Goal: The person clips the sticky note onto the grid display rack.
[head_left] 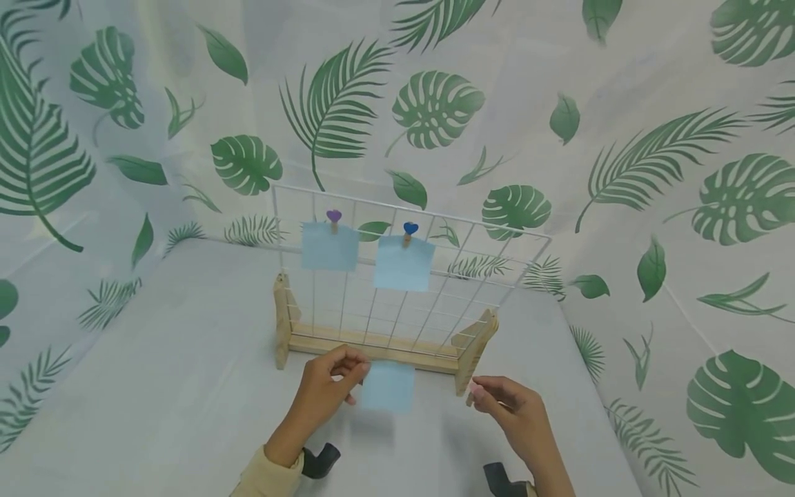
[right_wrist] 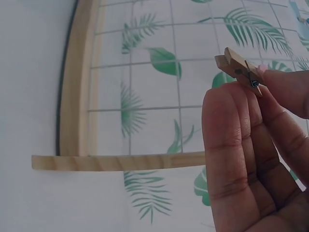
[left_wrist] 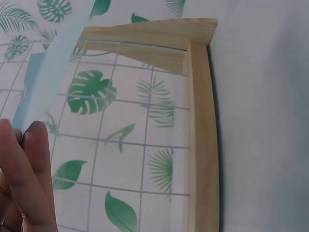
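Note:
A light blue paper square (head_left: 388, 386) hangs from my left hand (head_left: 332, 383), pinched at its upper left corner between thumb and fingers. The left wrist view has the same sheet seen nearly edge-on above the fingertips. Between thumb and fingers my right hand (head_left: 512, 407) pinches a small wooden clothespin (right_wrist: 239, 70) with a bit of pink at its held end. Behind both hands stands a white wire grid (head_left: 459, 276) in a wooden stand (head_left: 373, 348). Two blue sheets hang on it, under a clothespin with a purple heart (head_left: 334, 217) and one with a blue heart (head_left: 410, 229).
The stand's right foot (head_left: 475, 352) is close to my right hand. A white surface (head_left: 186, 331) lies under everything, and leaf-printed cloth (head_left: 509, 55) rises behind and at both sides. Black wrist mounts (head_left: 319, 461) sit by both wrists.

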Demonstrator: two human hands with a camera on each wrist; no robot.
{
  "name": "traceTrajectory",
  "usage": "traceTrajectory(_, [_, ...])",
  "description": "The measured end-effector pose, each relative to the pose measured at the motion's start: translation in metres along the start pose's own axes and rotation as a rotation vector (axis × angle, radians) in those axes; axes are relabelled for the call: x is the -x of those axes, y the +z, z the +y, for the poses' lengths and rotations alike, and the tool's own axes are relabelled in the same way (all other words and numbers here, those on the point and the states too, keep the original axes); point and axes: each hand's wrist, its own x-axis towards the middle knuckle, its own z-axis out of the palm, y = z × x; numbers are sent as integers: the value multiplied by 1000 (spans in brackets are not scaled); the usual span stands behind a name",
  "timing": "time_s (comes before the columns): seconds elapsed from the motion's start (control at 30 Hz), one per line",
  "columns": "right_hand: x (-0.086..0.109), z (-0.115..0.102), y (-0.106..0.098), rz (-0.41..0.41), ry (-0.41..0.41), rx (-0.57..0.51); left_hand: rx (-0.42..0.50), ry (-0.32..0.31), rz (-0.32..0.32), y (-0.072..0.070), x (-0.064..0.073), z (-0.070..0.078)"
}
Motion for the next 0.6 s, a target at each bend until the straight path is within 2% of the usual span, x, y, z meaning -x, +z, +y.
traceTrajectory(0.23, [1, -8, -4, 11, -12, 27, 5, 23, 32, 1, -5, 6])
traceTrajectory(0.6, [1, -18, -7, 54, -117, 28, -12, 63, 34, 2, -10, 16])
